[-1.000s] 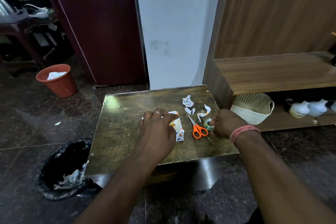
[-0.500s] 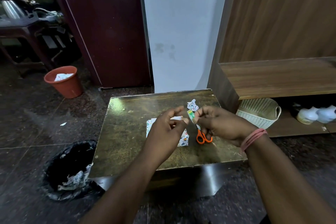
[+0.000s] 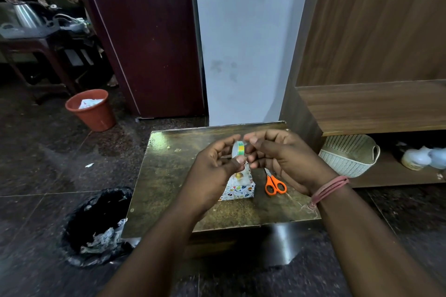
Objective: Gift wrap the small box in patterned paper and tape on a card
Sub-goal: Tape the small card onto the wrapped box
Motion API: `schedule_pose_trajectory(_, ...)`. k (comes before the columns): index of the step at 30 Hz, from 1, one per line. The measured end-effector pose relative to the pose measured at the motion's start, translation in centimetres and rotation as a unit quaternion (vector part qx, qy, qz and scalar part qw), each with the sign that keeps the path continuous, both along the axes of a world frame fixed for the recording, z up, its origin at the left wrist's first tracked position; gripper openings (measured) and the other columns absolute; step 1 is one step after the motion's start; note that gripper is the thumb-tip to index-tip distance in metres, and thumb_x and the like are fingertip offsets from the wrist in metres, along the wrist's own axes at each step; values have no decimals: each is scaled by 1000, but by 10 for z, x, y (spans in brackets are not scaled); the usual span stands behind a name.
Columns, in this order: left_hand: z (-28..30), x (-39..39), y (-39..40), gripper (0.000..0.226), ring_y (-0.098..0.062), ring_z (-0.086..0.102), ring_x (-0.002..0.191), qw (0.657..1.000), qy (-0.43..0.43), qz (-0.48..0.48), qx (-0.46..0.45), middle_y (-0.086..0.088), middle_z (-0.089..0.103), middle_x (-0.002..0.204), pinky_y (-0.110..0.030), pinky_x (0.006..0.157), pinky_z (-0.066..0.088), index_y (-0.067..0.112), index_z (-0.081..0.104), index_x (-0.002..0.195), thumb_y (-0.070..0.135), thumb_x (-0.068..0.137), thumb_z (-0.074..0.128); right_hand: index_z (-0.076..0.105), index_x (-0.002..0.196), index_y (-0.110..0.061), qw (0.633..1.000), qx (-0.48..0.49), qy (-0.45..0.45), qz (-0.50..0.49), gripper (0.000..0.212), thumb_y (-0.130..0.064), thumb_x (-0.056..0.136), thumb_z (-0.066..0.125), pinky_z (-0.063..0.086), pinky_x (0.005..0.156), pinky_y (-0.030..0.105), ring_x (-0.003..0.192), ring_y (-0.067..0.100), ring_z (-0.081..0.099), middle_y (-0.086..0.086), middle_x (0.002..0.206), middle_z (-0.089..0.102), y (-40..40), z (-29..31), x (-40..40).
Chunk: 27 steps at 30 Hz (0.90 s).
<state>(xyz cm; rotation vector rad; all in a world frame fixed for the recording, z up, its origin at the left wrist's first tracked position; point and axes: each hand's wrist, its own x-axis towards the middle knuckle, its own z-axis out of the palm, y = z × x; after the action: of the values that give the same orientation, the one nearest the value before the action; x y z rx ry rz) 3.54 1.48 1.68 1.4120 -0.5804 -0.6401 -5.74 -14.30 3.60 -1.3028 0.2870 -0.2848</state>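
Note:
A small roll of clear tape (image 3: 239,150) with a green-yellow core is held up above the low table (image 3: 169,176). My left hand (image 3: 214,171) grips the roll between thumb and fingers. My right hand (image 3: 282,159) pinches at the roll's top edge with thumb and fingertips. Below the hands, the small box in white patterned paper (image 3: 239,190) lies on the table, partly hidden by my left hand. No card is visible.
Orange-handled scissors (image 3: 274,182) lie right of the box. A black-lined bin (image 3: 96,224) with paper scraps stands left of the table, an orange bucket (image 3: 91,109) farther back. A white basket (image 3: 350,154) sits under the wooden shelf at right.
My right hand lifted the tape roll from the table. Both hands came together above the box and now hold the roll between them. The camera view shifted down and closer.

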Motion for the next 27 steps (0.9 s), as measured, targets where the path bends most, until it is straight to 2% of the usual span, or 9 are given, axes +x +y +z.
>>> schedule_pose_trajectory(3, 2, -1, 3, 48, -16, 70, 111, 999, -43, -3, 25, 2, 75, 117, -31, 91, 58, 24, 62, 137, 5, 94, 71, 71, 95, 2, 1000, 9, 17, -10, 14, -12, 90, 69, 57, 63, 29, 68, 21, 64, 17, 81, 68, 4, -3, 3)
schedule_pose_trajectory(8, -1, 0, 6, 45, -9, 71, 102, 990, -112, 15, 88, 13, 75, 113, -34, 92, 57, 39, 63, 132, 21, 94, 75, 71, 92, 2, 998, 22, 45, -28, 6, -3, 89, 71, 55, 56, 27, 63, 20, 61, 16, 76, 67, 6, -7, 7)
schedule_pose_trajectory(12, 3, 0, 8, 20, -2, 71, 89, 983, -145, 56, 95, 11, 76, 99, -22, 77, 52, 32, 72, 108, 23, 91, 75, 72, 87, -1, 996, -65, 43, -44, 6, 2, 90, 68, 51, 50, 29, 59, 20, 58, 14, 72, 67, 9, -10, 8)
schedule_pose_trajectory(14, 6, 1, 9, 20, -7, 73, 89, 989, -117, 59, 70, 7, 77, 98, -24, 78, 55, 26, 73, 107, 17, 90, 75, 71, 88, -1, 994, -99, 17, -45, 7, 2, 93, 66, 51, 49, 30, 58, 20, 58, 12, 70, 66, 14, -8, 10)
schedule_pose_trajectory(16, 9, 5, 9, 23, -15, 73, 78, 996, -62, 51, 37, 3, 77, 90, -30, 76, 56, 19, 73, 109, 15, 86, 76, 68, 91, -1, 994, -101, -16, -47, 6, -1, 95, 65, 49, 48, 30, 58, 21, 57, 13, 71, 62, 18, -4, 11)
schedule_pose_trajectory(19, 12, 11, 12, 29, -16, 55, 64, 999, 3, 44, -6, -8, 65, 80, -30, 62, 46, 15, 76, 104, 25, 77, 77, 66, 91, -4, 993, -90, -55, -58, 6, -3, 97, 63, 48, 49, 31, 59, 24, 56, 13, 68, 58, 19, -1, 13)
schedule_pose_trajectory(23, 16, 15, 18, 22, -10, 40, 59, 999, 38, 6, 2, -8, 56, 80, -23, 52, 33, 21, 81, 107, 27, 86, 78, 68, 88, -9, 993, -76, -64, -57, 11, -5, 97, 64, 46, 49, 31, 61, 30, 51, 16, 68, 58, 21, -2, 13)
schedule_pose_trajectory(25, 16, 16, 19, 23, -9, 40, 61, 998, 56, 3, 8, -7, 57, 82, -23, 51, 35, 14, 81, 100, 28, 82, 82, 68, 88, -9, 995, -57, -66, -55, 10, -5, 97, 64, 45, 48, 30, 60, 28, 50, 17, 68, 58, 20, -1, 13)
schedule_pose_trajectory(27, 16, 17, 20, 31, -12, 52, 68, 997, 80, -11, 5, -9, 62, 86, -24, 55, 46, 4, 78, 96, 28, 77, 85, 69, 85, -11, 996, -38, -65, -54, 11, -6, 94, 66, 45, 46, 30, 57, 26, 50, 15, 66, 57, 20, 0, 13)
